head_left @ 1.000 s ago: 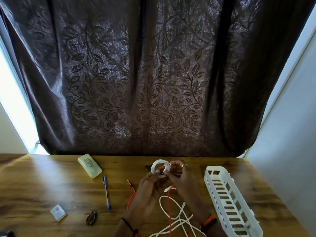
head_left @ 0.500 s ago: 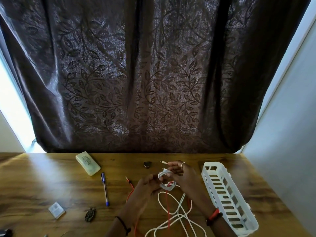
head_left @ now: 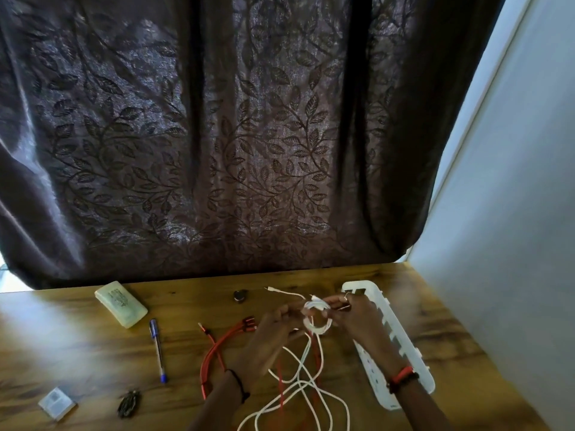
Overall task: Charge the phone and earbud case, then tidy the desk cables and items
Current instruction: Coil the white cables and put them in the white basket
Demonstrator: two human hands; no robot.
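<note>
White cable (head_left: pixel 317 320) is hanging half coiled above the desk (head_left: pixel 77 343), my left hand (head_left: pixel 273 334) and right hand (head_left: pixel 357 318) both pinching its one small loop, loose length trailing toward me over one red cable (head_left: pixel 214 353). One slotted white basket (head_left: pixel 404 337) is crowding my right wrist. One blue pen (head_left: pixel 157 349) and one pale green box (head_left: pixel 121 303) are lying apart on the left, bare wood opening around them.

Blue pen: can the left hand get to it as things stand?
Probably yes, once freed. The blue pen lies in the open, left of the left hand, with only the red cable between. But that hand pinches the white cable.
</note>
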